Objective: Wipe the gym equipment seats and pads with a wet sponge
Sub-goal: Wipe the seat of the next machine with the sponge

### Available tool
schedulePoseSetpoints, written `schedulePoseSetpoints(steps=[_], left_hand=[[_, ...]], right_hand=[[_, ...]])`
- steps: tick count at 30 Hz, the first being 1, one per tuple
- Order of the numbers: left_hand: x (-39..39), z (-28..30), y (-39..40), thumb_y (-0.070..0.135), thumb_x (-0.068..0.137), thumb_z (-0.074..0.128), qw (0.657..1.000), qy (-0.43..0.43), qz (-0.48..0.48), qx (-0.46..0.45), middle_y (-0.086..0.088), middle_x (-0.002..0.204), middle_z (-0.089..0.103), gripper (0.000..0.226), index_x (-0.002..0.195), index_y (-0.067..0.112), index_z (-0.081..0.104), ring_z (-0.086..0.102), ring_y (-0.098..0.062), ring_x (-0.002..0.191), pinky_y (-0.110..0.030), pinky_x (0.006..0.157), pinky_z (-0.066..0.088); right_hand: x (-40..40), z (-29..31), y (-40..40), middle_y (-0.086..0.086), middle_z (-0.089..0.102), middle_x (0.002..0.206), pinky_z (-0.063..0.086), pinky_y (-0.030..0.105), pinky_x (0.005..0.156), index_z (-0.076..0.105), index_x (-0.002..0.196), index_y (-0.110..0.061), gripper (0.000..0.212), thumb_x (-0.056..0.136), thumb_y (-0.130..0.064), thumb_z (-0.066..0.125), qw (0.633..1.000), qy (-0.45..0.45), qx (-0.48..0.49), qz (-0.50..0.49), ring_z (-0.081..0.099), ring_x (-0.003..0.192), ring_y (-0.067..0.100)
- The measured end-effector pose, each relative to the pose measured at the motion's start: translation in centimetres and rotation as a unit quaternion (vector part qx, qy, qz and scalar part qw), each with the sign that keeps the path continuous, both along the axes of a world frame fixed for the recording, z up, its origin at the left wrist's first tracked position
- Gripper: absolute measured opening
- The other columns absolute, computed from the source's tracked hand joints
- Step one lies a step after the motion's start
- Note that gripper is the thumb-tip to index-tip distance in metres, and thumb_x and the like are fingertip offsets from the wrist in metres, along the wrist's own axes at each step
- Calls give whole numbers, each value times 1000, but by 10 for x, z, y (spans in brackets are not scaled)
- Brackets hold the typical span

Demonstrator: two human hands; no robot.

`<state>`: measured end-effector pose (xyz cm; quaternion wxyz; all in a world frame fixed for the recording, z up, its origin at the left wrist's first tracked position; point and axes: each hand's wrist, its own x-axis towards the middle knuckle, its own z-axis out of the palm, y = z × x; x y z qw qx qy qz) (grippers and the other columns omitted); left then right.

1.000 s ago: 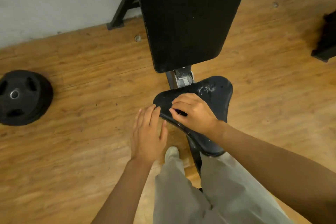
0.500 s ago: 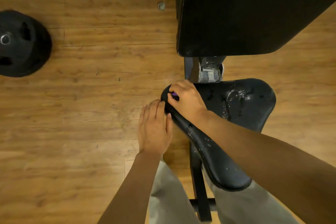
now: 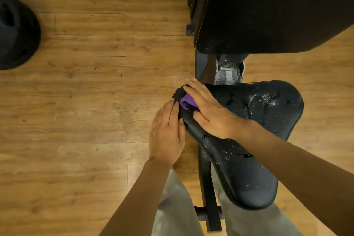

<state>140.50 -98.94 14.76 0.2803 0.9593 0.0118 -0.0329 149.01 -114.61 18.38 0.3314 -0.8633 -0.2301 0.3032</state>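
Note:
A black bench seat [image 3: 254, 120] lies below me, wet with drops and foam. Above it stands the black back pad [image 3: 268, 5]. A purple sponge [image 3: 186, 101] rests on the seat's left front corner, mostly covered by my right hand [image 3: 208, 113], which presses flat on it with fingers stretched. My left hand [image 3: 166, 134] lies against the seat's left edge, fingers together, fingertips touching the rim beside the sponge.
A black weight plate [image 3: 17, 32] lies on the wooden floor [image 3: 86, 101] at the far left. The bench's black metal frame [image 3: 208, 197] runs under the seat between my light trouser legs. A metal hinge bracket [image 3: 229, 71] joins seat and back pad.
The view has tilted further down and closer. My right hand has flattened over the sponge at the seat's corner, showing more purple. My left hand stays at the seat's left edge.

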Motion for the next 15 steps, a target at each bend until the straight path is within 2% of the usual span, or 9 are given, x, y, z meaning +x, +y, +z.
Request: schedulePoseSetpoints(steps=[1,3,6,10,13,15], left_hand=[[-1,-1,1,22,101,38,1000,-3,-4,0,-14,146,51,46,139,2,51,47,-26,135,-44,114,38],[-2,-1,3,22,101,38,1000,-4,-12,-1,-14,147,49,45,141,3,50,45,-26,137,-45,113,39],[-2,-3,4,22,102,38,1000,-4,-16,-5,-13,149,47,45,141,3,49,44,-25,138,-44,113,39],[-3,-5,4,22,103,37,1000,2,-17,-12,-13,150,46,46,143,3,47,42,-24,140,-44,114,38],[-4,-7,4,23,103,36,1000,2,-14,-13,-13,151,45,47,144,2,46,42,-25,140,-45,114,38],[-4,-8,3,22,103,37,1000,0,-13,-13,-14,151,45,47,144,2,45,41,-25,141,-45,114,38]], right_hand=[[0,3,-8,-1,-4,165,-5,25,123,10,157,-12,67,101,-10,45,1000,23,10,16,-13,150,6],[1,7,-20,-9,-7,165,-1,20,121,7,158,-22,74,101,-16,53,998,27,4,54,-13,148,0],[2,1,-29,-10,3,165,3,18,119,19,156,-27,67,99,-32,52,992,-58,-29,107,-5,150,2],[-2,-17,-20,6,36,157,19,34,123,45,147,-13,51,101,-35,48,988,-130,2,79,19,150,18],[-1,-24,-2,13,52,138,36,32,112,58,133,-4,45,99,-32,48,985,-170,2,34,36,140,25],[8,-26,13,16,58,126,47,36,103,62,122,0,40,96,-28,51,980,-199,-7,-11,48,127,29]])
